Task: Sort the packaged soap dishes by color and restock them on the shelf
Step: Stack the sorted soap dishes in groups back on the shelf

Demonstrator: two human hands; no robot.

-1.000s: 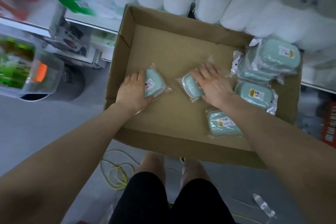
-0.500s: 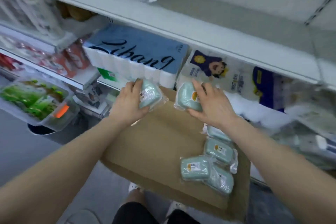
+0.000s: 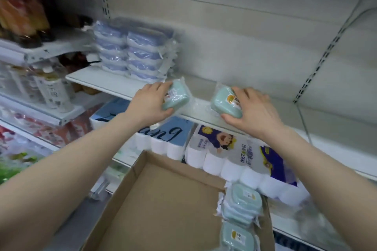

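Head view, and both hands are up at the shelf (image 3: pixel 114 82). The left hand (image 3: pixel 150 106) has its fingers (image 3: pixel 156 87) wrapped over a green dish (image 3: pixel 176 98), thumb underneath, a firm hold on the wrapper. The right hand (image 3: pixel 252 109) grips a second green dish (image 3: pixel 223 102) the same way, fingers (image 3: pixel 250 92) across the top, thumb under the near edge. Both dishes sit at the shelf's front lip; whether they touch the board yet, I cannot tell.

Beyond the left fingers and a little to their left stand two stacks of blue dishes (image 3: pixel 135 55), well back on the shelf. Past the right fingers the shelf is bare board. So the blues look placed, and this is the restocking of the greens, by my reading.

Below the hands, the box (image 3: pixel 155 206) waits with more green dishes (image 3: pixel 240 204) piled in its right corner, under the right forearm. Tissue packs (image 3: pixel 222 149) fill the shelf underneath.

What comes next, I would say: push both dishes in, set them flat beside the blue stacks but apart as their own colour group, let go, then back down to the box for more. The slick wrappers could slide when stacked, so they want squaring up.
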